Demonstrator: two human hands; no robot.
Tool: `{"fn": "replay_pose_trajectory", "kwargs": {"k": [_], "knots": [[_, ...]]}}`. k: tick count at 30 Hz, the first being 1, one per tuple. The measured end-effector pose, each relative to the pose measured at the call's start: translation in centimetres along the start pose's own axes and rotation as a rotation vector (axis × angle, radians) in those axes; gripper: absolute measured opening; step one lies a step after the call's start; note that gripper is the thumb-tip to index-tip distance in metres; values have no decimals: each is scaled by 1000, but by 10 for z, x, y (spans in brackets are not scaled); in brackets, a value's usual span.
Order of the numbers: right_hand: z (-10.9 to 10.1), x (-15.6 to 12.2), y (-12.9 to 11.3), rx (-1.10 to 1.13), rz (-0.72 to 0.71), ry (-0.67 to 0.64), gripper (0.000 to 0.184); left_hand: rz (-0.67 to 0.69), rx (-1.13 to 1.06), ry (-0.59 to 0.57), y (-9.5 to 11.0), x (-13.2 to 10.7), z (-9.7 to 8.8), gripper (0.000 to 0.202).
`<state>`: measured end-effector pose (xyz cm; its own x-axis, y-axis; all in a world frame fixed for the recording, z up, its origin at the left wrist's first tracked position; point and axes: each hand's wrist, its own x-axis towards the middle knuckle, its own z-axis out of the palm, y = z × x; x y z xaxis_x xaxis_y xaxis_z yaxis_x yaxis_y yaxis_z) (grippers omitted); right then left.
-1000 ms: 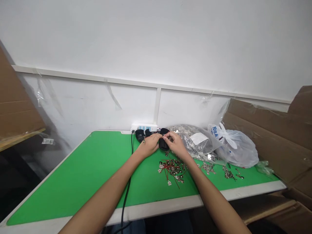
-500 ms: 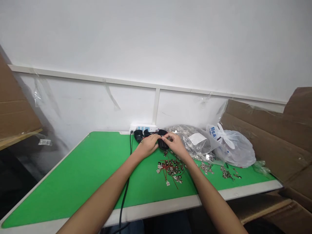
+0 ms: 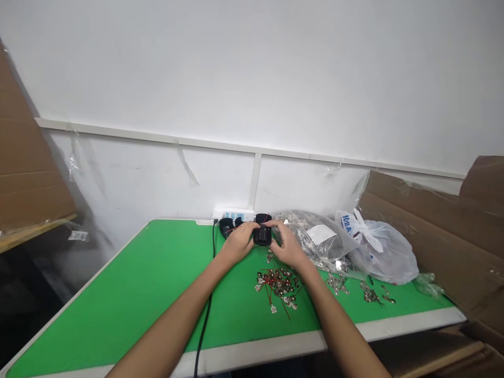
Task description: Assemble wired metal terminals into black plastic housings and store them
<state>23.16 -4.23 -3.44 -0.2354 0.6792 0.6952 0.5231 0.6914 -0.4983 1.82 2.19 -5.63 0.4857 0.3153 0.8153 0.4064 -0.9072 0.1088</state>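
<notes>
Between my two hands is a black round housing (image 3: 262, 236), with a thin red wire standing up at its top. My left hand (image 3: 239, 243) grips its left side, fingers curled over the upper edge. From the right, my right hand (image 3: 289, 245) pinches it with thumb and fingertips. Another black cup-like part (image 3: 263, 217) shows just behind it. Further left, beyond my left hand, lie more black cups (image 3: 227, 227). Below the hands is a loose pile of small metal pieces with red wires (image 3: 279, 282) on the green mat.
A white power strip (image 3: 233, 214) stands against the wall, its black cable (image 3: 208, 307) running down over the green tabletop (image 3: 157, 294). At right are a clear bag of metal parts (image 3: 305, 231), a knotted white plastic bag (image 3: 388, 252), small metal piles (image 3: 369, 293) and a cardboard box (image 3: 425, 220).
The black housing has been turned in my hands, so its round side now faces me. My right hand has shifted from its top to its right side. The view has tilted slightly up.
</notes>
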Motion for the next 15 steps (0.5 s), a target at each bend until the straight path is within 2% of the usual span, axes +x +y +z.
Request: {"fn": "replay_pose_trajectory", "kwargs": {"k": [4, 8, 11, 15], "knots": [[2, 0, -2, -22, -12, -43, 47, 43, 20, 11, -4, -1, 0, 36], [3, 3, 1, 163, 69, -19, 47, 82, 61, 21, -4, 0, -3, 34], [4, 5, 0, 225, 103, 32, 35, 114, 94, 23, -2, 3, -4, 32], [8, 8, -6, 61, 60, 122, 13, 267, 189, 109, -1, 9, -3, 31]]}}
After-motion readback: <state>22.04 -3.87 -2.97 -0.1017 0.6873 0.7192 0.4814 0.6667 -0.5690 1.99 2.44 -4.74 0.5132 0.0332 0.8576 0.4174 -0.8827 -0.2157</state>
